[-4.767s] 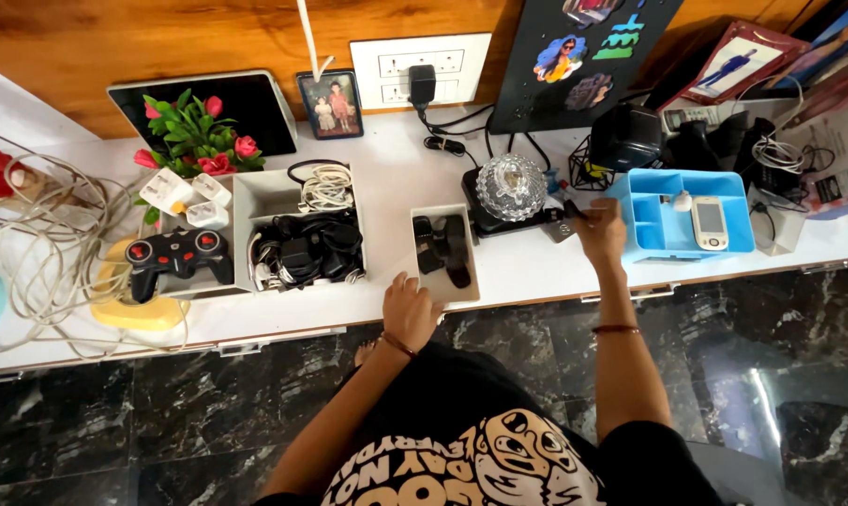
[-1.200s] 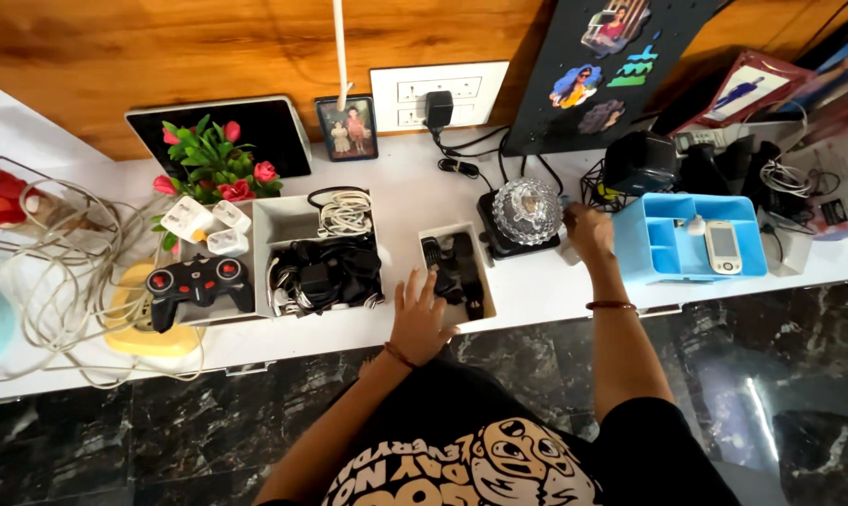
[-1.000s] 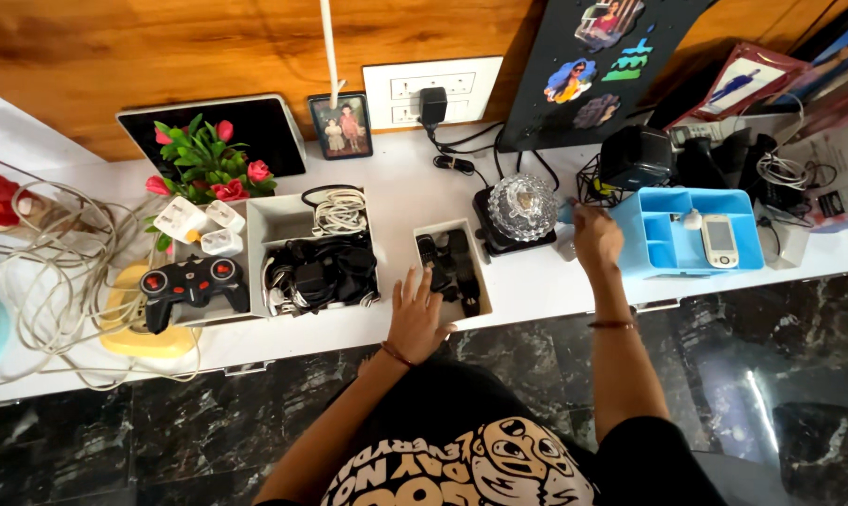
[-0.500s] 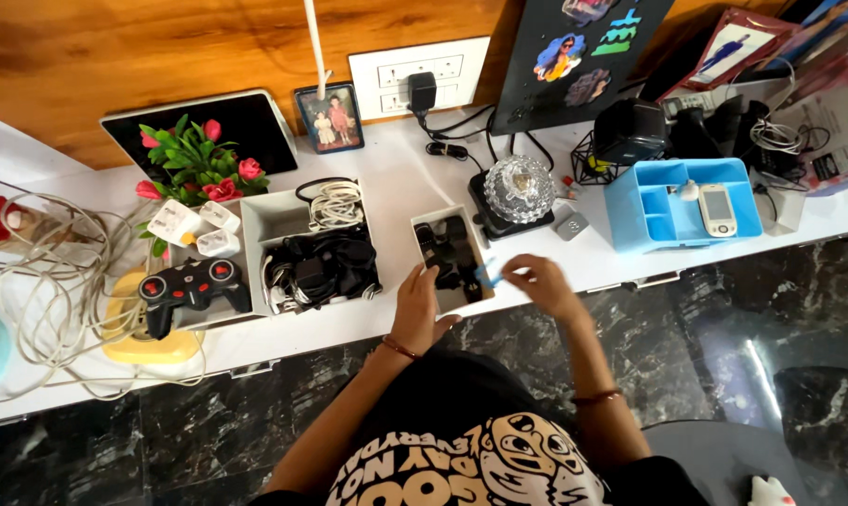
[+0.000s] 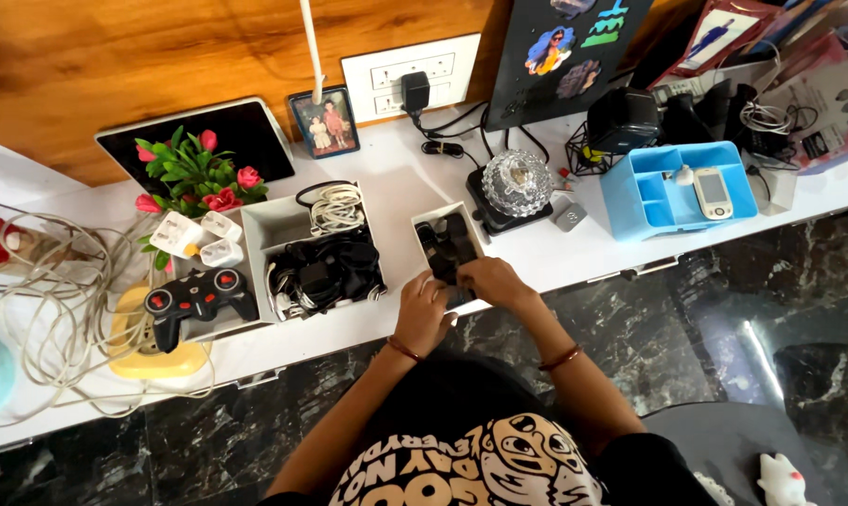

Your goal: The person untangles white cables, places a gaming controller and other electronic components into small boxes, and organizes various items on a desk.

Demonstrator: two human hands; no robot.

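So, I'm looking down at a long white counter (image 5: 386,183) w/ a wood wall behind it. Biggest container is the grey tray (image 5: 283,217) left of centre: its main section is packed w/ black adapters and cords (image 5: 325,270), and a coiled white cable (image 5: 332,206) sits at the back. Its left section holds a black gamepad (image 5: 197,298) w/ red buttons at the front and white plugs (image 5: 199,236) behind.

Over to the right is the blue organiser (image 5: 644,214), several compartments; a small silver phone (image 5: 712,192) lies in the right one, a little white piece just beside it, the other compartments look bare. Between that and the small box stands a crystal ball lamp (image 5: 517,183) on a black base, w/ a grey cube (image 5: 568,216) just beside it.

Small white box (image 5: 433,220) sits at the counter's front edge, centre, holding black items, prob. remotes or straps, can't tell which. Both my hands are together at its near end: left hand (image 5: 422,314) cups the front left corner, fingers on the rim; right hand (image 5: 492,281) lies over the front of the box, fingers curled down into it. Can't tell whether the right hand grips anything, contents under it are hidden.

Far left: tangled beige cord (image 5: 49,309), a yellow base (image 5: 147,351) under the tray edge, pink flowers (image 5: 194,173), a dark tablet (image 5: 246,131) against the wall.
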